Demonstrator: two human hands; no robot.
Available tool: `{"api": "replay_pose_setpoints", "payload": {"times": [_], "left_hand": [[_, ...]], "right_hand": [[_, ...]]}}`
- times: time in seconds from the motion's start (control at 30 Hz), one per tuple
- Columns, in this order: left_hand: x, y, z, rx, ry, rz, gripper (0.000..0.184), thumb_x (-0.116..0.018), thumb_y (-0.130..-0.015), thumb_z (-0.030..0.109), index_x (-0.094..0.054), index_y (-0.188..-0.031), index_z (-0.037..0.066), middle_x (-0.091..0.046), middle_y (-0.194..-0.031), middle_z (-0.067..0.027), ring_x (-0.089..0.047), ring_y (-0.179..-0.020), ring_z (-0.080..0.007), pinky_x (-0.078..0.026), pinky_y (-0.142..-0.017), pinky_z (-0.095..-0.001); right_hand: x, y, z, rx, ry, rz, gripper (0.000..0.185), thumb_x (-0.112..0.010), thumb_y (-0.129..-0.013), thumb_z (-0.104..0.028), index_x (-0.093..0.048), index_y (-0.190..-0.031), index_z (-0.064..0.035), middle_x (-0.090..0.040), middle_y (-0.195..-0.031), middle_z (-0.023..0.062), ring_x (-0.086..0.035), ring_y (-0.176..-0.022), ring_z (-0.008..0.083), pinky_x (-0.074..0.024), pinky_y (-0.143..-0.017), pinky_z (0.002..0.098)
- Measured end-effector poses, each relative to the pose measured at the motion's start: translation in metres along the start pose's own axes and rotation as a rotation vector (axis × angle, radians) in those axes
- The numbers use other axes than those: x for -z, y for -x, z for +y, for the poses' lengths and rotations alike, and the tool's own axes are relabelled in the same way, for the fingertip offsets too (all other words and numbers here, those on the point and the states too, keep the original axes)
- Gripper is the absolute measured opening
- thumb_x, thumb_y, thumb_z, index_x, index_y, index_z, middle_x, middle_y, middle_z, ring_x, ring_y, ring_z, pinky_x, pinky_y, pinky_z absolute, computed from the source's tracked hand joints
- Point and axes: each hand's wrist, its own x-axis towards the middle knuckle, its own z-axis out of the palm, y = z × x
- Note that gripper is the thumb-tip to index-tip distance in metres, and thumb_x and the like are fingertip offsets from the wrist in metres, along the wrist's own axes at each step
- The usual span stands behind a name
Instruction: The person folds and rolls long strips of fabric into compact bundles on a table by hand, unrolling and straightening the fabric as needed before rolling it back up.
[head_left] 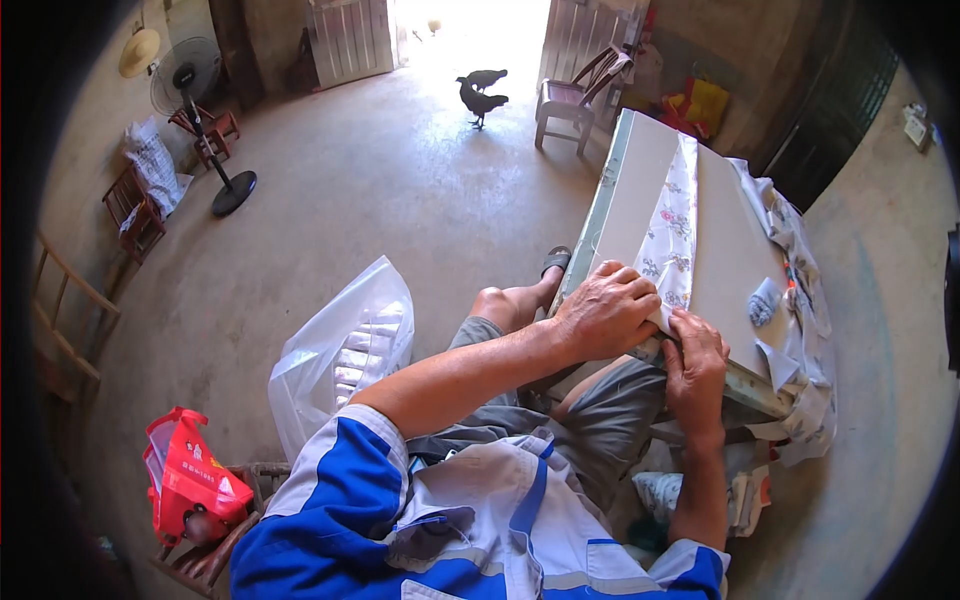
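Observation:
A long floral fabric strip (672,225) in white lies lengthwise on the pale tabletop (725,240). Its near end is at the table's front edge, between my two hands. My left hand (606,310) has its fingers bent and pinched on the fabric from the left. On the right side of that same end, my right hand (694,358) grips with thumb and fingers closed together. The fingers partly cover the fabric there, so the exact fold is hidden. A small blue-grey bundle (763,302) rests on the table to the right.
More floral cloth (800,270) hangs over the table's right edge. At left on the floor stands a clear plastic bag (345,350) of white rolled pieces, with a red bag (195,480) nearby. Further off are a fan (232,195), a chair (580,100) and black chickens (480,98).

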Motion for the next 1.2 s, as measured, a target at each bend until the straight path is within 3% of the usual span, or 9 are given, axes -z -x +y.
{"api": "replay_pose_setpoints", "payload": {"times": [0.33, 0.73, 0.93, 1.07, 1.2], "left_hand": [[-0.001, -0.003, -0.003, -0.029, 0.003, 0.001, 0.02, -0.074, -0.093, 0.02, -0.076, -0.11, 0.009, -0.076, -0.115, -0.0074, -0.071, -0.112, -0.0265, -0.046, -0.108, -0.0439], [0.007, -0.007, -0.014, 0.12, 0.139, -0.013, 0.021, -0.071, -0.095, 0.016, -0.077, -0.114, 0.008, -0.077, -0.115, -0.0124, -0.072, -0.112, -0.0313, -0.05, -0.107, -0.0473], [0.006, -0.011, -0.019, 0.177, 0.161, 0.019, 0.023, -0.074, -0.091, 0.018, -0.077, -0.11, 0.006, -0.078, -0.109, -0.015, -0.072, -0.111, -0.0352, -0.053, -0.103, -0.047], [0.006, -0.015, -0.025, 0.156, 0.137, 0.051, 0.025, -0.078, -0.089, 0.02, -0.076, -0.11, 0.007, -0.077, -0.102, -0.0169, -0.072, -0.102, -0.0366, -0.056, -0.093, -0.0474], [0.009, -0.019, -0.022, 0.302, 0.22, -0.015, 0.033, -0.077, -0.092, 0.03, -0.076, -0.115, 0.007, -0.077, -0.102, -0.0177, -0.07, -0.106, -0.0373, -0.054, -0.095, -0.0488]], "right_hand": [[-0.007, -0.005, 0.006, 0.023, 0.008, 0.107, 0.028, -0.07, -0.096, -0.005, -0.07, -0.124, -0.0036, -0.072, -0.125, 0.0124, -0.065, -0.12, 0.033, -0.0453, -0.106, 0.0467], [-0.006, -0.012, 0.009, -0.131, -0.163, 0.155, 0.022, -0.07, -0.098, -0.003, -0.071, -0.119, -0.0043, -0.074, -0.113, 0.0147, -0.066, -0.105, 0.0347, -0.051, -0.097, 0.0437], [-0.013, -0.015, 0.012, -0.266, -0.225, 0.197, 0.022, -0.073, -0.098, -0.009, -0.071, -0.12, -0.0042, -0.074, -0.108, 0.0161, -0.067, -0.1, 0.0359, -0.0541, -0.089, 0.0455], [-0.014, -0.017, 0.016, -0.277, -0.181, 0.231, 0.026, -0.075, -0.098, -0.014, -0.071, -0.122, -0.0043, -0.074, -0.102, 0.0159, -0.068, -0.095, 0.0349, -0.0548, -0.085, 0.0463], [-0.017, -0.017, 0.02, -0.303, -0.237, 0.259, 0.03, -0.076, -0.097, -0.014, -0.069, -0.124, -0.003, -0.073, -0.097, 0.0157, -0.068, -0.092, 0.0326, -0.056, -0.082, 0.0455]]}}
